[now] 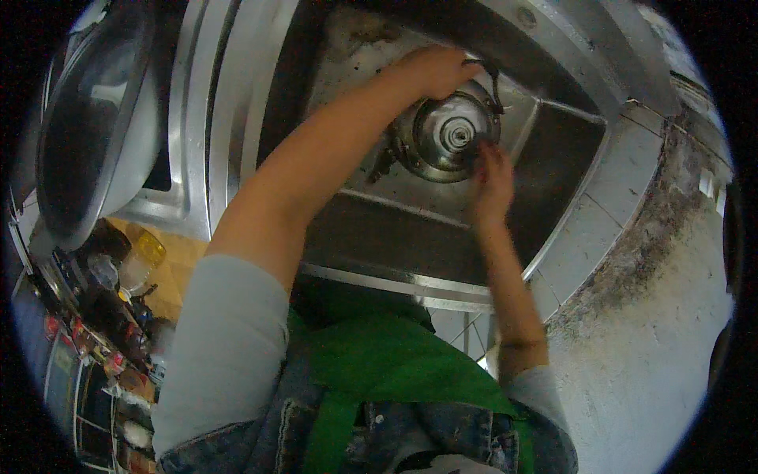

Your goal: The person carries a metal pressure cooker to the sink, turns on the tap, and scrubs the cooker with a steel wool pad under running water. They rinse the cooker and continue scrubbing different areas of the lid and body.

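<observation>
A round, shiny metal vessel [431, 121], apparently a kettle, sits inside the stainless steel sink [391, 237]. Concentric rings mark its upward face. A dark curved handle [496, 89] shows at its upper right, and a dark part like a spout [382, 166] juts from its lower left. My left hand [435, 71] grips the vessel at its upper edge, near the handle. Against the right side of the ringed face are the fingers of my right hand [494, 178], blurred. Something dark lies at those fingertips; I cannot tell whether it is held or just shadow.
A large metal basin [127, 142] stands at the left, beyond the sink's steel divider [222, 118]. Below it are a yellow-topped clear bottle [142, 255] and other clutter. White tiles [577, 237] and a stained wall [651, 308] border the sink on the right.
</observation>
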`<state>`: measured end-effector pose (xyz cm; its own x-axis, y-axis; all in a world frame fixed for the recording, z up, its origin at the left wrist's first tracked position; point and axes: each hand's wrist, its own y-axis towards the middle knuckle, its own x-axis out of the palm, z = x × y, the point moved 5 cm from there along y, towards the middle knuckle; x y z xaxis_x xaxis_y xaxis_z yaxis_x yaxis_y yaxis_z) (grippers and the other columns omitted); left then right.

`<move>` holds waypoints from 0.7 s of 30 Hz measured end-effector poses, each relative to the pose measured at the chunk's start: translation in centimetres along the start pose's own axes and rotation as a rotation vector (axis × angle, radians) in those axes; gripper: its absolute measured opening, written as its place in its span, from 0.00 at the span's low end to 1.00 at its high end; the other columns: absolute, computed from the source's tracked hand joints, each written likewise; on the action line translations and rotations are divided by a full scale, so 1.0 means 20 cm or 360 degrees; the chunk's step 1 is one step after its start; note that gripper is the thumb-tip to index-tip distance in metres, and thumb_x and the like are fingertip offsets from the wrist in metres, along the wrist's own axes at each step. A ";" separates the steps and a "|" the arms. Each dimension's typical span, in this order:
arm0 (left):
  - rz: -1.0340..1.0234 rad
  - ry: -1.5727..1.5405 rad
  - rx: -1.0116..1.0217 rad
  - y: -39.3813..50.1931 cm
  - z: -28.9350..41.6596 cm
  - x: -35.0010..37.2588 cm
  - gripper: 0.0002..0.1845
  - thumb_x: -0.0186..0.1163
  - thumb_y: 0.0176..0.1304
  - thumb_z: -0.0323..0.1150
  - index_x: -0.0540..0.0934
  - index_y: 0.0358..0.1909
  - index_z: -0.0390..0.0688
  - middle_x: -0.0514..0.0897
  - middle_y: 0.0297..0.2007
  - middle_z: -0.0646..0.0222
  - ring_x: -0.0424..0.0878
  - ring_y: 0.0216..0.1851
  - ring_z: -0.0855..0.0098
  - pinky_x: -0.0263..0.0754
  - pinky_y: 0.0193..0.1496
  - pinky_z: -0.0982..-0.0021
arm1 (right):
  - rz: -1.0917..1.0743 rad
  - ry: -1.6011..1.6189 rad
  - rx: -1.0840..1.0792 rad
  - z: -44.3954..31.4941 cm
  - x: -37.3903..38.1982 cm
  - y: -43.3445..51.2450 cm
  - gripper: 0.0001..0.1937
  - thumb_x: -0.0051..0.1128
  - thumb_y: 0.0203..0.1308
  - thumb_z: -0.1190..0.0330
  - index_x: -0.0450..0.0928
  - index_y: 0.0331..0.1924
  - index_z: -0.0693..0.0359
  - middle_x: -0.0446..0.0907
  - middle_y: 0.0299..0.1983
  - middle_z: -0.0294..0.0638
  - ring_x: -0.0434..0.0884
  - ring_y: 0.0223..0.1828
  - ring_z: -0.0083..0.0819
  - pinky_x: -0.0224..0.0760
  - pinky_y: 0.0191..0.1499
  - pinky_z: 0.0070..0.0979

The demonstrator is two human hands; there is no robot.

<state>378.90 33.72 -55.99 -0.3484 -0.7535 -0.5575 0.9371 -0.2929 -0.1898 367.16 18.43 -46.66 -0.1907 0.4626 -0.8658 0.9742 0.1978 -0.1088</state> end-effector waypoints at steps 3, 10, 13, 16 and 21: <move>0.0222 -0.0094 -0.0097 -0.05 -0.02 -0.01 0.27 0.45 0.69 0.53 0.81 0.47 0.40 0.82 0.46 0.46 0.79 0.49 0.45 0.72 0.54 0.50 | 0.0025 0.0124 -0.0306 -0.08 0.17 -0.25 0.17 0.57 0.57 0.78 0.79 0.52 0.61 0.77 0.45 0.48 0.77 0.45 0.46 0.73 0.47 0.34; 0.0205 -0.0007 -0.0309 -0.12 -0.02 -0.02 0.29 0.44 0.71 0.55 0.77 0.53 0.40 0.81 0.47 0.44 0.77 0.50 0.42 0.71 0.54 0.50 | 0.0250 0.0288 -0.0069 0.13 0.24 -0.43 0.15 0.58 0.58 0.75 0.79 0.51 0.62 0.76 0.48 0.49 0.77 0.47 0.45 0.70 0.52 0.34; 0.0256 -0.0081 -0.0311 -0.16 -0.03 -0.04 0.28 0.43 0.71 0.55 0.76 0.53 0.39 0.80 0.46 0.42 0.77 0.49 0.41 0.71 0.54 0.49 | 0.0417 0.0007 0.0093 0.17 0.17 -0.40 0.16 0.58 0.60 0.73 0.78 0.53 0.62 0.75 0.51 0.51 0.76 0.49 0.46 0.69 0.55 0.35; 0.0334 -0.0011 -0.0342 -0.17 -0.08 -0.03 0.28 0.44 0.71 0.54 0.76 0.50 0.36 0.80 0.45 0.40 0.77 0.48 0.40 0.71 0.53 0.48 | 0.0413 -0.0080 0.0196 0.20 0.14 -0.30 0.18 0.58 0.60 0.72 0.77 0.55 0.61 0.74 0.53 0.53 0.74 0.53 0.51 0.69 0.56 0.39; 0.0296 0.0261 -0.0317 -0.18 -0.13 0.00 0.28 0.45 0.71 0.53 0.75 0.47 0.33 0.81 0.42 0.40 0.78 0.46 0.38 0.72 0.51 0.47 | 0.0438 0.0037 0.0245 0.28 0.11 -0.09 0.19 0.57 0.61 0.72 0.77 0.57 0.60 0.74 0.54 0.54 0.73 0.55 0.52 0.69 0.57 0.39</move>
<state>375.59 36.37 -57.36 -0.1779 -0.6735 -0.7175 0.9757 -0.0257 -0.2178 365.59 14.24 -51.04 0.0816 0.5006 -0.8618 0.9961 -0.0699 0.0537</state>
